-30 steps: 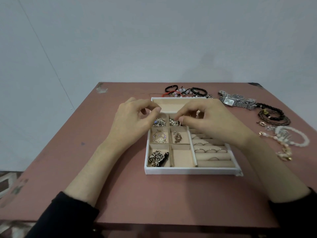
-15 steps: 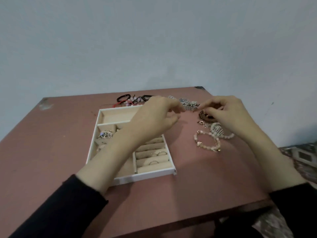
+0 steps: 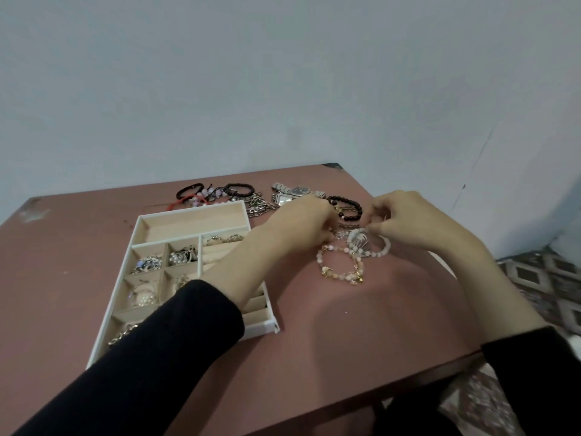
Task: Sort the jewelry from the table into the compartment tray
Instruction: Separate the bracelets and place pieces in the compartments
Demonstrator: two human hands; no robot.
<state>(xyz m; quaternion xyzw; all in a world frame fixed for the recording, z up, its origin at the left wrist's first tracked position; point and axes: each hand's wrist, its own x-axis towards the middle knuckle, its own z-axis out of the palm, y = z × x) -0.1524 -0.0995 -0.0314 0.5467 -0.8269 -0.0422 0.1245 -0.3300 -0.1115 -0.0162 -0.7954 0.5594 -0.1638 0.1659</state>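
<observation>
While the left sleeve (image 3: 163,350) lies across the near right part of the compartment tray (image 3: 191,210), which sits toward the left edge of the table (image 3: 361,328), any carry back should rise clear of the filled compartments. Nearer the right edge, the pink-and-gold bracelet (image 3: 341,269) touches the white bead bracelet (image 3: 375,251), so I judge the step to be teasing one piece out of the tangle. The left hand (image 3: 309,225) curls onto the cluster with its fingertips hidden, so I cannot tell what they hold. The right hand (image 3: 408,221) narrows thumb and forefinger to a pinch at the white bracelet's far side. Steady the neighbours and lift slowly. Beyond, the black bead bracelet (image 3: 347,207), watch (image 3: 295,191) and cords (image 3: 213,194) wait along the far edge.
</observation>
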